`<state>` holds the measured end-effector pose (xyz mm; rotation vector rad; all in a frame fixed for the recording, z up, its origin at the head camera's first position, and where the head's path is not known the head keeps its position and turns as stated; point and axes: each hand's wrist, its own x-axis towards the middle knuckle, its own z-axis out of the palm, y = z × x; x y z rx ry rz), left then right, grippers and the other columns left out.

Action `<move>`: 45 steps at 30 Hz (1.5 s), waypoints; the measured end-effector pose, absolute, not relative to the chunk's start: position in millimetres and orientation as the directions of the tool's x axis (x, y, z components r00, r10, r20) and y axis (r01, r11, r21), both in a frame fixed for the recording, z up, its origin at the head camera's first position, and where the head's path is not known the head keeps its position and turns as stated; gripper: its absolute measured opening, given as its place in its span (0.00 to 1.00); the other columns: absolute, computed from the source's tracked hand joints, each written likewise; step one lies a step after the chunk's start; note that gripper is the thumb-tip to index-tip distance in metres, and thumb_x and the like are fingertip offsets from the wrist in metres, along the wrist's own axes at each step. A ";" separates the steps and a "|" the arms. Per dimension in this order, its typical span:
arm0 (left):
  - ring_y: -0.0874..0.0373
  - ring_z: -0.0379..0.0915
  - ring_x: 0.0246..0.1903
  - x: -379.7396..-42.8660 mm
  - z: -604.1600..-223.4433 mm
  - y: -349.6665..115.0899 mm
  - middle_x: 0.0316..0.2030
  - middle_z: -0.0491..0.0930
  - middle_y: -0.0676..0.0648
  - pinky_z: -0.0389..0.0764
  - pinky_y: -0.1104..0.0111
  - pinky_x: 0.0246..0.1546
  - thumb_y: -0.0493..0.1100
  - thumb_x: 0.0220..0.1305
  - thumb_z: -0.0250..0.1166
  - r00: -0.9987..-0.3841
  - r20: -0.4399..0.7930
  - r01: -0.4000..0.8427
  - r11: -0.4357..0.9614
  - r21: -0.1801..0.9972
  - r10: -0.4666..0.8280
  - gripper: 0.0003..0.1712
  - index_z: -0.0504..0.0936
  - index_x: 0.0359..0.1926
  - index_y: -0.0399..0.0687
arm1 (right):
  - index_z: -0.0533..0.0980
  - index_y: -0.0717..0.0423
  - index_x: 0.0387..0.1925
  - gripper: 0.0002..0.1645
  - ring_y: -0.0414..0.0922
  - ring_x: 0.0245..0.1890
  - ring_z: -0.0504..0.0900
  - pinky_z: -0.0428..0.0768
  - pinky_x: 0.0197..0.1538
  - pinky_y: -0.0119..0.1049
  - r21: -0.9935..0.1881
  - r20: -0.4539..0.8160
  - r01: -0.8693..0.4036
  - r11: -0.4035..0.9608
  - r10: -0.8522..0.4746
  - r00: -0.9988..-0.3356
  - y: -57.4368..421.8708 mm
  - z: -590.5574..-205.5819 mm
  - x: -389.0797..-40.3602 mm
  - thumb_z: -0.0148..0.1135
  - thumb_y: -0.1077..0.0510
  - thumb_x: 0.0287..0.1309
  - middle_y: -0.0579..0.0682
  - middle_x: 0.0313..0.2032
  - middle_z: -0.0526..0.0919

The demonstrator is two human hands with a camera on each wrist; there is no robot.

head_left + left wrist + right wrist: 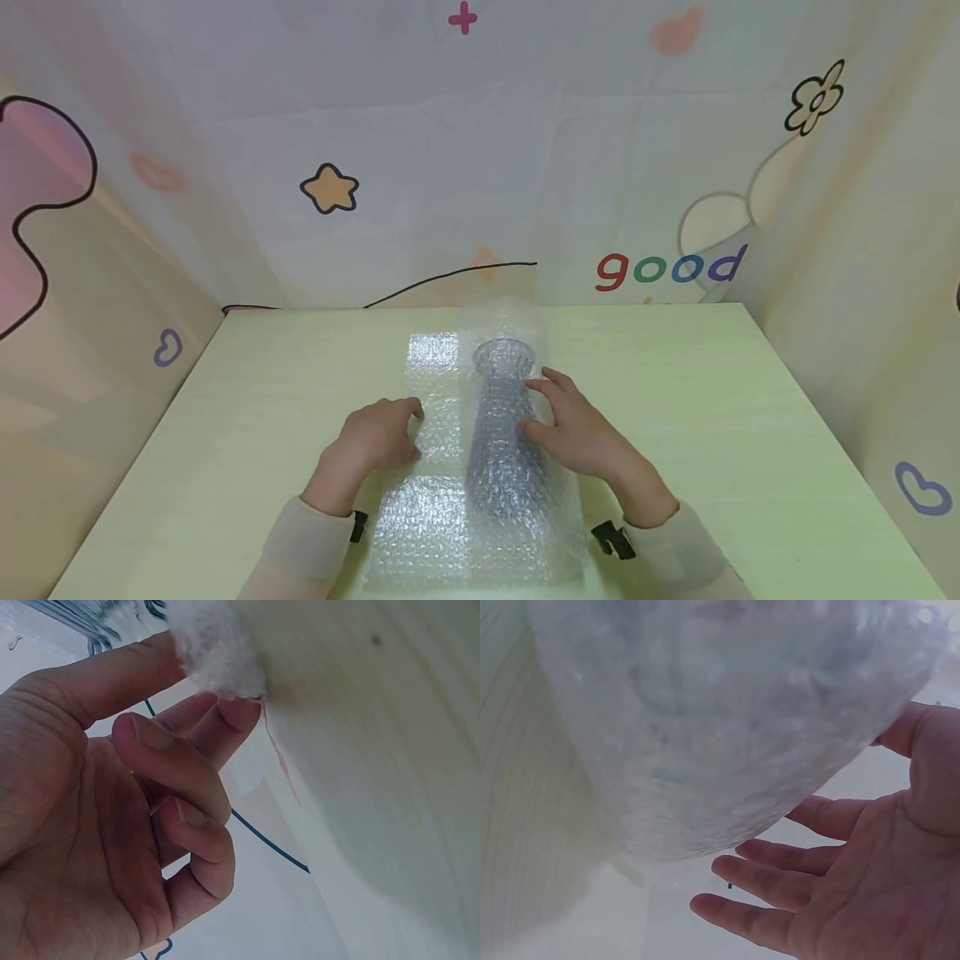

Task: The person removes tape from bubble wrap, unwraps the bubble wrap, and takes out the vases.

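Note:
A glass vase point(504, 433) with a flared rim lies on its side under bubble wrap point(420, 533), its narrow neck pointing to the far side of the table. My left hand point(378, 433) is at the wrap's left edge; in the left wrist view, its thumb and forefinger grip the edge of the bubble wrap point(217, 652), which hides the thumb's tip. The other fingers point(184, 772) are bent. On the right side, my right hand point(581, 425) rests its thumb and fingertips against the wrapped vase. Its fingers point(765, 881) are spread and nearly straight in the right wrist view.
The pale green table point(247, 450) bears the wrap near its front middle. Behind it hangs a printed cloth backdrop point(450, 150) with a star, a flower and the word "good"; similar cloth closes both sides.

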<state>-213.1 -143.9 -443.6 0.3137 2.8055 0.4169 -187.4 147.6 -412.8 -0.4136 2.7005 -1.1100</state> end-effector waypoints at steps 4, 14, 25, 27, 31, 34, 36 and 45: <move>0.51 0.81 0.39 -213.2 -444.0 -144.0 0.44 0.87 0.45 0.77 0.59 0.30 0.41 0.54 0.79 -0.934 -0.250 0.168 0.933 0.317 0.253 0.30 0.81 0.58 0.48 | 0.66 0.62 0.74 0.35 0.67 0.78 0.57 0.63 0.73 0.68 -0.713 -0.053 -0.192 0.674 -0.324 -0.945 147.2 -414.1 -188.8 0.59 0.54 0.70 0.64 0.81 0.50; 0.51 0.82 0.41 -213.9 -444.5 -144.4 0.47 0.87 0.44 0.77 0.59 0.31 0.41 0.54 0.79 -0.934 -0.253 0.165 0.933 0.321 0.252 0.30 0.81 0.59 0.48 | 0.66 0.61 0.73 0.35 0.66 0.79 0.56 0.63 0.73 0.68 -0.711 -0.028 -0.197 0.675 -0.307 -0.951 146.3 -414.3 -188.0 0.62 0.56 0.69 0.61 0.81 0.50; 0.52 0.79 0.37 -214.8 -443.6 -144.2 0.47 0.87 0.43 0.76 0.60 0.30 0.41 0.54 0.79 -0.932 -0.263 0.158 0.934 0.321 0.248 0.30 0.80 0.59 0.48 | 0.65 0.61 0.74 0.32 0.64 0.79 0.56 0.63 0.74 0.67 -0.702 -0.051 -0.198 0.684 -0.326 -0.944 141.8 -413.8 -184.3 0.54 0.57 0.72 0.60 0.82 0.50; 0.53 0.79 0.37 -214.8 -443.5 -144.3 0.47 0.87 0.43 0.76 0.60 0.30 0.41 0.54 0.79 -0.932 -0.265 0.158 0.934 0.321 0.249 0.30 0.80 0.59 0.48 | 0.64 0.61 0.74 0.32 0.64 0.79 0.58 0.64 0.73 0.66 -0.698 -0.062 -0.195 0.689 -0.330 -0.942 141.2 -413.8 -183.4 0.52 0.57 0.73 0.60 0.82 0.49; 0.52 0.80 0.38 -214.9 -444.3 -144.6 0.47 0.87 0.44 0.76 0.60 0.31 0.41 0.54 0.79 -0.932 -0.264 0.159 0.934 0.320 0.249 0.30 0.80 0.59 0.49 | 0.63 0.61 0.75 0.32 0.65 0.77 0.62 0.66 0.71 0.66 -0.694 -0.077 -0.188 0.695 -0.331 -0.940 139.7 -413.7 -181.6 0.48 0.57 0.73 0.60 0.82 0.49; 0.51 0.80 0.40 -214.8 -444.3 -144.5 0.48 0.87 0.43 0.77 0.59 0.31 0.41 0.54 0.79 -0.933 -0.262 0.159 0.934 0.320 0.248 0.30 0.81 0.59 0.49 | 0.63 0.61 0.75 0.32 0.65 0.77 0.62 0.66 0.72 0.66 -0.694 -0.081 -0.180 0.697 -0.325 -0.942 138.4 -414.0 -181.6 0.48 0.55 0.75 0.60 0.82 0.50; 0.50 0.81 0.40 -214.6 -444.1 -144.5 0.49 0.86 0.43 0.77 0.58 0.32 0.41 0.54 0.79 -0.933 -0.261 0.159 0.934 0.320 0.248 0.30 0.81 0.58 0.49 | 0.63 0.60 0.75 0.32 0.65 0.77 0.62 0.65 0.72 0.66 -0.687 -0.081 -0.182 0.704 -0.322 -0.943 137.8 -414.4 -182.2 0.49 0.51 0.76 0.61 0.82 0.50; 0.50 0.81 0.40 -213.9 -443.0 -144.7 0.49 0.87 0.42 0.77 0.58 0.32 0.41 0.54 0.79 -0.933 -0.260 0.157 0.933 0.324 0.247 0.30 0.81 0.59 0.49 | 0.62 0.61 0.76 0.52 0.64 0.77 0.61 0.64 0.73 0.65 -0.672 -0.096 -0.169 0.721 -0.311 -0.945 133.7 -418.2 -184.4 0.59 0.29 0.67 0.61 0.82 0.50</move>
